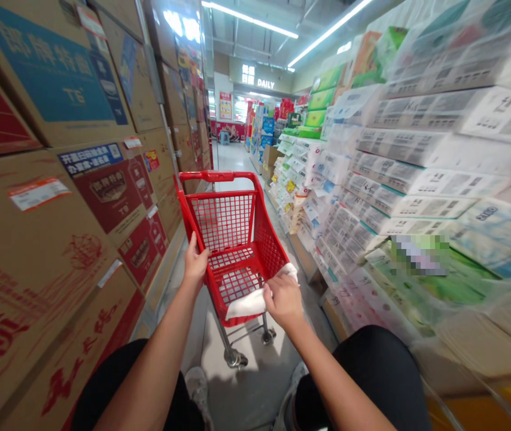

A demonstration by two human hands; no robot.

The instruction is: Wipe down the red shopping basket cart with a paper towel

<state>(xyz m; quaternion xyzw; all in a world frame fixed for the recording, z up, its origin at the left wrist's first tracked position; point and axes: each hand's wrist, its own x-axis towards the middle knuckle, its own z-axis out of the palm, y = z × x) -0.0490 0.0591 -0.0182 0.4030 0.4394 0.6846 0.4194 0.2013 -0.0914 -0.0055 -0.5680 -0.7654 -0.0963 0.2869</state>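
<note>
Aisle-bound red cart point(237, 239): left hand point(195, 263) grips rim (right hand point(283, 297) clutches cloth point(255, 299)).

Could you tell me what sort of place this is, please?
Most likely a supermarket aisle: a red shopping cart between stacked cardboard cartons and wrapped tissue packs, with a "DAILY" sign farther along.

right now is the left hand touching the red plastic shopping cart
Touching: the head view shows the left hand gripping the rim of the red plastic shopping cart.
</note>
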